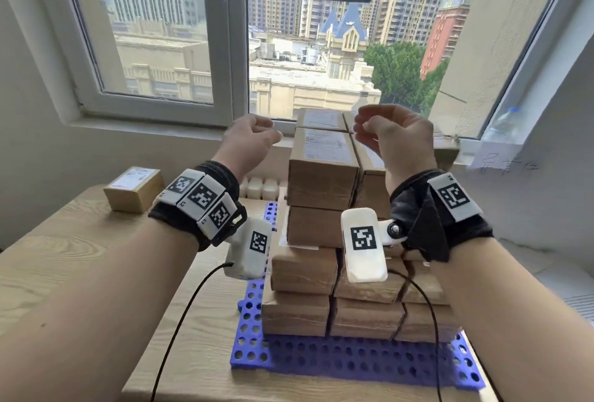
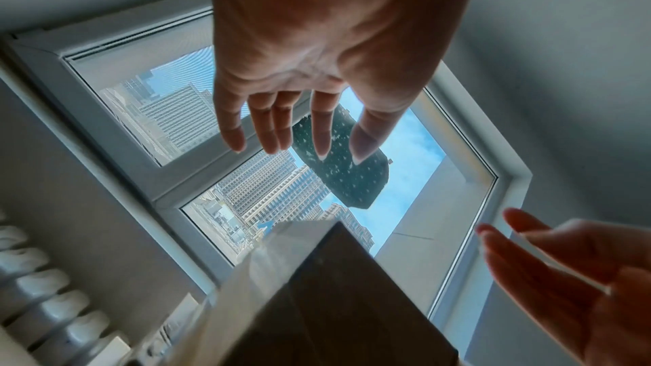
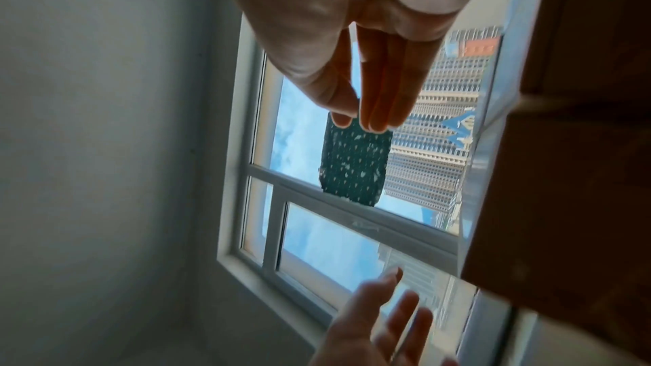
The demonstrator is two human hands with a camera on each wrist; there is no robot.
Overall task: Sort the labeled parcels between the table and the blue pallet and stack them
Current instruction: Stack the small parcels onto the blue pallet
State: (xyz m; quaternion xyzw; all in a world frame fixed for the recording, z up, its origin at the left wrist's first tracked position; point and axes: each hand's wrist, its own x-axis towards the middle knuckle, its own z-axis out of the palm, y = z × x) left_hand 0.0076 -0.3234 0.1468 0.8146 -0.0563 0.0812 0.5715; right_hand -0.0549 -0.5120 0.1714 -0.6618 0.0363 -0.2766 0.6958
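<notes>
- Both grips hang released and empty: left hand point(image 1: 249, 139), right hand point(image 1: 390, 136), flanking the top of the tall stack of brown cardboard parcels point(image 1: 323, 173) on the blue perforated plastic pallet point(image 1: 321, 358).
- One small labeled brown parcel point(image 1: 135, 188) sits apart on the pale wooden desk point(image 1: 64, 260), leftward, nearer the left hand.

Black wrist straps point(image 1: 443, 218), white coded tags point(image 1: 201, 197), perhaps cabled.
</notes>
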